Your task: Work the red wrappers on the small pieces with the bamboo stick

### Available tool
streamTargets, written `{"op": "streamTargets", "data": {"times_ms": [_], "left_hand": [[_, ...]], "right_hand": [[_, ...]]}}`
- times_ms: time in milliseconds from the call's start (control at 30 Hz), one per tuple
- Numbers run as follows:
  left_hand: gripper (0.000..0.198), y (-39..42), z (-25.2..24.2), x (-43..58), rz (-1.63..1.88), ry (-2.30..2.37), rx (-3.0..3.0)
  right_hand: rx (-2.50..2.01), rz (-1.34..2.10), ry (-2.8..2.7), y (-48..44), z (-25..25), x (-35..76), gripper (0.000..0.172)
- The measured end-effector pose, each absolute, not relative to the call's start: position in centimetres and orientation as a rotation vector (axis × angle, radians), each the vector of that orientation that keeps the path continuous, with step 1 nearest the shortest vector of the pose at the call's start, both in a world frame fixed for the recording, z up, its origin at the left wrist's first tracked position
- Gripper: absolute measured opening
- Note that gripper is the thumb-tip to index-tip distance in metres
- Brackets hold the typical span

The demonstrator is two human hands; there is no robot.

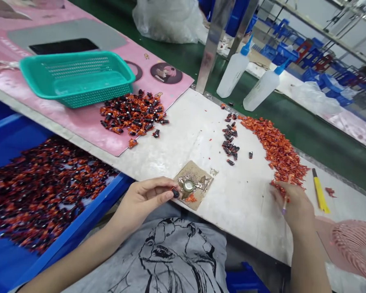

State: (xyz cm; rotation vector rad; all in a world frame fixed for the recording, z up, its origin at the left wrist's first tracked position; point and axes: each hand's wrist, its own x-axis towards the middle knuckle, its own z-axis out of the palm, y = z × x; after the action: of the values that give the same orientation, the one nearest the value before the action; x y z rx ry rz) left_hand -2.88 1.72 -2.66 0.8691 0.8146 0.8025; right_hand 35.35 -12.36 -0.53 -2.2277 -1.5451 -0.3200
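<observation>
Bottles, two, at my one o'clock; basket, one, at eleven. My left hand pinches one black part; my right hand grips one stick.

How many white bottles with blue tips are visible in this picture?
2. One white bottle is beside the metal post; the other bottle is right of the first in the picture, nearer the pile of orange pieces. Others may be hidden.
</observation>
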Motion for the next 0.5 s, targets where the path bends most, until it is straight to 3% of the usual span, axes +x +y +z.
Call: {"op": "streamTargets", "data": {"times_ms": [267,500], "left_hand": [[0.022,1.6,-1.8,-1.4,0.788,0.775,0.855],[0.02,0.7,-1.0,1.4,0.694,0.58,0.711]], "right_hand": [[-1.987,-0.271,-1.393,-9.5,-0.7,31.1,0.021],[-1.578,0.29,-1.416,-7.2,0.2,19.4,0.011]]}}
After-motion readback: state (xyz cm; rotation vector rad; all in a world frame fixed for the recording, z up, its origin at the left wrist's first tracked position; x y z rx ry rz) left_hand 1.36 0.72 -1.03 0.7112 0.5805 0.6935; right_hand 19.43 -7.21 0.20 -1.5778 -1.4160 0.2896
